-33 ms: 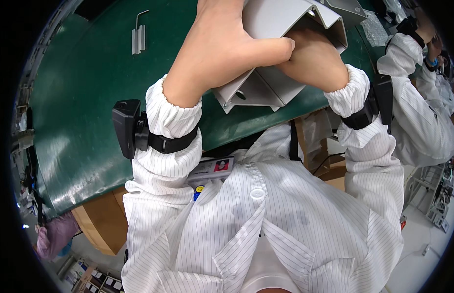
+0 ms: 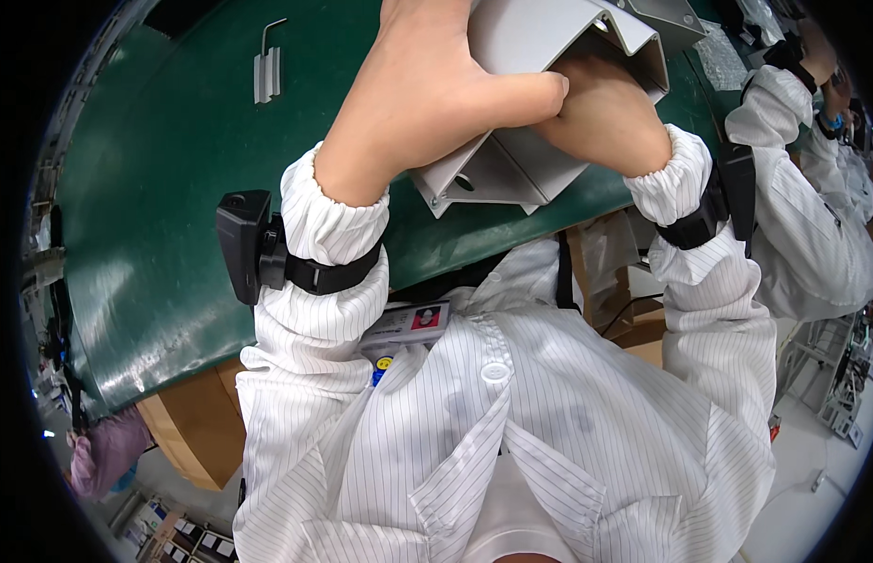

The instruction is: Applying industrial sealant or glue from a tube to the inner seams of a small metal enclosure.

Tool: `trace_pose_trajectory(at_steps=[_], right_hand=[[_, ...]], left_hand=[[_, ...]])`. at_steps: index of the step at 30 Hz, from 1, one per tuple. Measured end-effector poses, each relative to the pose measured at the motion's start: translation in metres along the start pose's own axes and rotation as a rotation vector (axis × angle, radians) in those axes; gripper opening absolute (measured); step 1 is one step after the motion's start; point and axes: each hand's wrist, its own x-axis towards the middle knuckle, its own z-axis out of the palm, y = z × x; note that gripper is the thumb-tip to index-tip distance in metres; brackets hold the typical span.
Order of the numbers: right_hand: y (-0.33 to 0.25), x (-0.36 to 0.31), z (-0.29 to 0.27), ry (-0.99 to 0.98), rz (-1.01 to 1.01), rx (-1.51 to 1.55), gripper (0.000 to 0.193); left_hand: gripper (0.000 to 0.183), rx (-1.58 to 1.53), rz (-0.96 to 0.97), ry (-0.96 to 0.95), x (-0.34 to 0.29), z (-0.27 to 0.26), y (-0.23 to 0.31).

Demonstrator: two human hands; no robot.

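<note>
A light grey bent sheet-metal housing (image 2: 521, 38), open-ended with folded flanges and holes, rests on the green table at the top of the view. My left hand (image 2: 427, 94) grips it from the left. Its thumb stretches right across the housing to my other hand, and its fingers run out of view at the top edge. My right hand (image 2: 605, 113) reaches inside the housing through its open end. The metal hides its fingers, so what they touch does not show. The housing's lower part (image 2: 493, 174) has a hole near its left corner.
An L-shaped hex key (image 2: 266, 38) lies against a short slotted metal profile (image 2: 266, 77) on the green table (image 2: 164, 206). Another grey metal part (image 2: 663, 19) and bubble wrap (image 2: 720, 54) lie at the far right. A co-worker's sleeve (image 2: 783, 159) is close on the right. Below the table stands a cardboard box (image 2: 197, 427).
</note>
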Motion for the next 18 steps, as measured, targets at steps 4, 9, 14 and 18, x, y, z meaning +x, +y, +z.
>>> trace_pose_trajectory(at_steps=[4,9,14,18], right_hand=[[0.001,0.001,0.001,-0.007,0.015,0.005,0.034],[0.005,-0.001,0.004,0.014,0.001,-0.012,0.033],[0.005,0.000,0.004,0.014,-0.016,-0.033,0.033],[0.005,-0.001,0.003,0.025,-0.027,-0.056,0.033]], left_hand=[[0.073,0.001,-0.020,-0.003,0.000,0.000,-0.001],[0.073,0.020,-0.005,-0.014,-0.002,-0.006,0.016],[0.073,0.024,-0.011,-0.006,-0.002,-0.005,0.012],[0.074,0.021,0.007,-0.006,-0.002,-0.004,0.011]])
